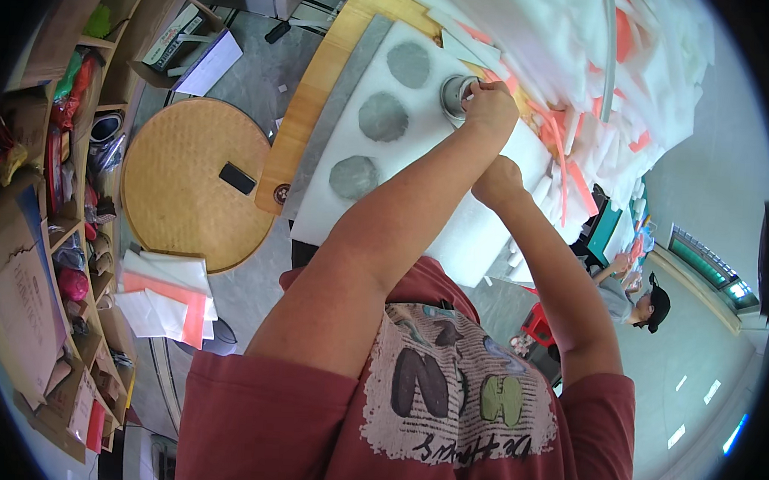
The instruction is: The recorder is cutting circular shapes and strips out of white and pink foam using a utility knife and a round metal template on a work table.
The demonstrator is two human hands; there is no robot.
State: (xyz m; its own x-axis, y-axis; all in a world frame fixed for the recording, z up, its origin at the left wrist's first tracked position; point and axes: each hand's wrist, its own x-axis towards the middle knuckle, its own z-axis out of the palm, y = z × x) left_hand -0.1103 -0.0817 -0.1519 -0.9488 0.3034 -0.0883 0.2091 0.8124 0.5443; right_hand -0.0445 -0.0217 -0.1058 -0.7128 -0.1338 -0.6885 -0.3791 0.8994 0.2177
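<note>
A thick white foam sheet (330,212) lies on the table, with three round holes in a row showing grey beneath. My left hand (491,112) is closed on a round metal cylinder, likely a hole cutter (453,95), which stands on the foam beside the far hole. The fingers curl over its rim, and its lower edge touches the sheet. Close by, my right hand (499,183) is curled shut at the foam, partly behind my left forearm; whatever it holds, if anything, is hidden. Under the sheet a grey board (344,88) sticks out on the left.
A heap of white and pink foam strips (570,119) covers the table's right side. At left stand a round woven stool-like top (190,167) with a phone (238,179) on it, and crowded shelves (86,193). Another person (631,298) works at the far right.
</note>
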